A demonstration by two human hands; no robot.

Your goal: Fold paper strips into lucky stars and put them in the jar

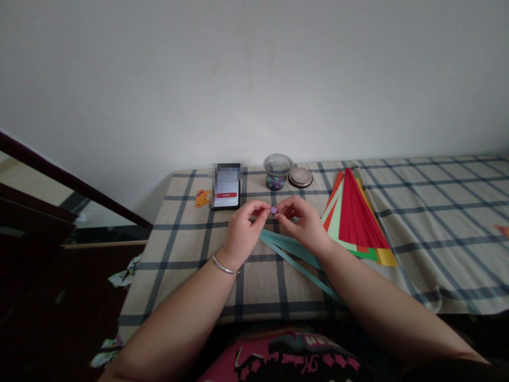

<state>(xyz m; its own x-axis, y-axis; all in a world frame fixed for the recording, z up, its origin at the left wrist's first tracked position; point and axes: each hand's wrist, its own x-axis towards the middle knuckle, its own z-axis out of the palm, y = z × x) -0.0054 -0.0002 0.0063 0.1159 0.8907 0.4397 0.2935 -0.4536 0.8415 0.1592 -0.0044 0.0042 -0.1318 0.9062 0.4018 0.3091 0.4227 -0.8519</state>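
Between my fingertips is a small purple paper star (274,210), held up over the table. My left hand (248,225), with a silver bangle at the wrist, pinches its left side. From the other side, the thumb and forefinger of my right hand (301,222) close on the same star. Light-blue paper strips (292,249) lie fanned on the cloth below, partly hidden by my right hand and forearm. Just beyond my hands stands a clear plastic cup (277,172) with several small blue and purple pieces at its bottom.
A round lid (301,176) rests beside the cup. To the left, a phone (227,191) is propped up next to an orange bear figure (202,198). Red, orange, green and yellow paper strips (356,217) fan out at right on the checked tablecloth (433,228). A wall rises behind.
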